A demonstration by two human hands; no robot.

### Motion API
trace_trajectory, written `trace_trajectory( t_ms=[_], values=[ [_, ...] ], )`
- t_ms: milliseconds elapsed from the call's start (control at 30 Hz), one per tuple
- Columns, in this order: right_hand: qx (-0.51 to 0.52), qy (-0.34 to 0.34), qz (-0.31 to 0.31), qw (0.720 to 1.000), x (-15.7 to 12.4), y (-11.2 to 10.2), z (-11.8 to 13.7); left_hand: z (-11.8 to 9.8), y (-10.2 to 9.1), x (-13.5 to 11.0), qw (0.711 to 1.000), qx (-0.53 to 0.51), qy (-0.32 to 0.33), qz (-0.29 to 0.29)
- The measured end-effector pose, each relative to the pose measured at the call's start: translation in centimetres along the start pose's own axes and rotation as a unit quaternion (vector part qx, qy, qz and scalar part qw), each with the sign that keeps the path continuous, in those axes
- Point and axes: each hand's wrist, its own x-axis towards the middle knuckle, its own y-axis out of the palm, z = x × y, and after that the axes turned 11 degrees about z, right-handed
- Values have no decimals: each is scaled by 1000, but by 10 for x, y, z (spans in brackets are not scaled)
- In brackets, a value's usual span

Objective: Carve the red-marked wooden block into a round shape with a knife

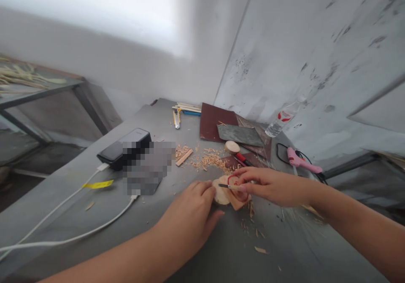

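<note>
A round pale wood slice (220, 195) lies on the grey table, and my left hand (198, 205) grips its left edge with bent fingers. My right hand (262, 184) is closed around a small carving knife (225, 186). The knife's dark metal tip points left over the slice, and its light handle runs back between my fingers. Under my right hand is a wood block (238, 203) touching the slice, with a red outline drawn on it. My right fingers partly cover that outline.
Wood shavings (210, 161) lie beyond my hands, near another wood slice (232, 147) and brown sandpaper sheets (215, 122). A box cutter (176, 118) is farther back. Cabled devices, including a black power bank (125, 148), sit left; a bottle (283, 118) and pink glue gun (303, 160) stand right.
</note>
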Motion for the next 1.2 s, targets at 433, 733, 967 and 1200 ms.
trace_trajectory(
  t_ms=[433,733,967,1200],
  values=[
    [5,63,-23,998,-10,43,3,5,18,-17,981,124,85,-121],
    [35,56,10,998,-32,66,6,-6,39,-31,971,61,188,-138],
    [-15,95,-76,992,-22,77,6,-16,34,-19,953,129,203,-184],
    [78,96,-83,989,-19,73,17,-26,33,-6,922,269,185,-205]
  ],
)
